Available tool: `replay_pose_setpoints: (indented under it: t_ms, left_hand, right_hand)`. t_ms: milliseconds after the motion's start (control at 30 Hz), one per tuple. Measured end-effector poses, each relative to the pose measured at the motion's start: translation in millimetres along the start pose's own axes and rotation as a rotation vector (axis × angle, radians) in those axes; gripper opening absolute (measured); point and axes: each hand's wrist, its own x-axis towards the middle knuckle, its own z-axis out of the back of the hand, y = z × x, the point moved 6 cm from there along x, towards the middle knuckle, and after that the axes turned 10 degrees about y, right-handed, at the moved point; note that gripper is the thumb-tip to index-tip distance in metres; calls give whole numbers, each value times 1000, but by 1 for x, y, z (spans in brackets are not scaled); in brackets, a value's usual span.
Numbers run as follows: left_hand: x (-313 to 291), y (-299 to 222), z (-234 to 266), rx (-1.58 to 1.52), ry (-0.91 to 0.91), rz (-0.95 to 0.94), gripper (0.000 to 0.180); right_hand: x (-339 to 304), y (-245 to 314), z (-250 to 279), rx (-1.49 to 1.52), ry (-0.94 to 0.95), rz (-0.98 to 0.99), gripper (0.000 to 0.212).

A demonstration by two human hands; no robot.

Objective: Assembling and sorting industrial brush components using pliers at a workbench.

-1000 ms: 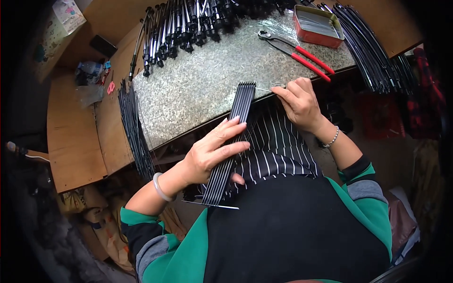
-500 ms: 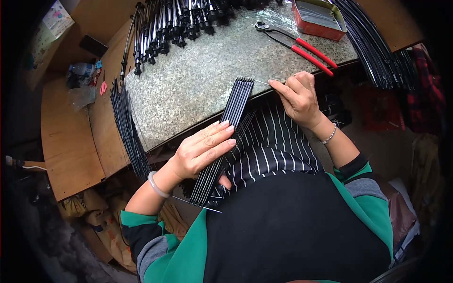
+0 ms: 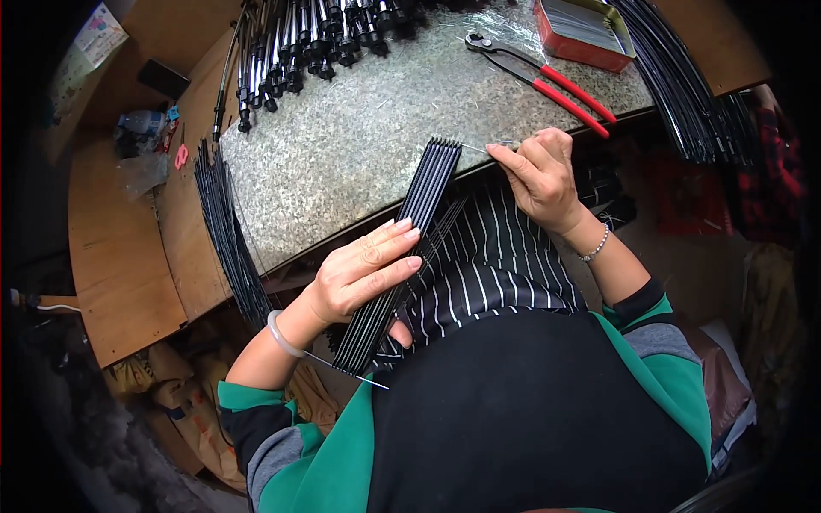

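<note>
A flat row of several thin black rods (image 3: 430,184), like umbrella ribs laid side by side, slants from the bench edge down over my lap. My left hand (image 3: 363,269) grips the row around its middle, fingers across the top and thumb underneath. A thin wire (image 3: 473,148) runs from the upper ends of the rods to my right hand (image 3: 541,175), which pinches it between thumb and forefinger. Across the lower ends of the rods lies another thin straight wire (image 3: 368,381), sticking out on both sides. The palm of the left hand hides the middle of the row.
Red-handled pliers (image 3: 547,81) lie on the speckled bench top (image 3: 316,145), near a red tin (image 3: 590,53) of thin wires. Bundles of black rods hang over the left edge (image 3: 224,231) and right edge (image 3: 684,94). Silver-and-black shafts (image 3: 295,34) are piled at the back.
The lower part of the rod row and my left hand have shifted slightly left, with the lower wire. My right hand has stayed nearly still, holding its wire.
</note>
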Motion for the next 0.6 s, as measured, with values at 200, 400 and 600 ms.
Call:
replay_pose_setpoints:
  t_ms: [200, 400, 600]
  left_hand:
    - [-7, 1, -3, 9, 25, -20, 73]
    - [-9, 0, -8, 43, 31, -62, 73]
    - [-10, 1, -6, 18, 22, -38, 70]
  right_hand:
    - [-4, -1, -2, 9, -20, 19, 27]
    - [-4, 7, -6, -27, -22, -23, 29]
    - [-5, 7, -4, 1, 11, -19, 31]
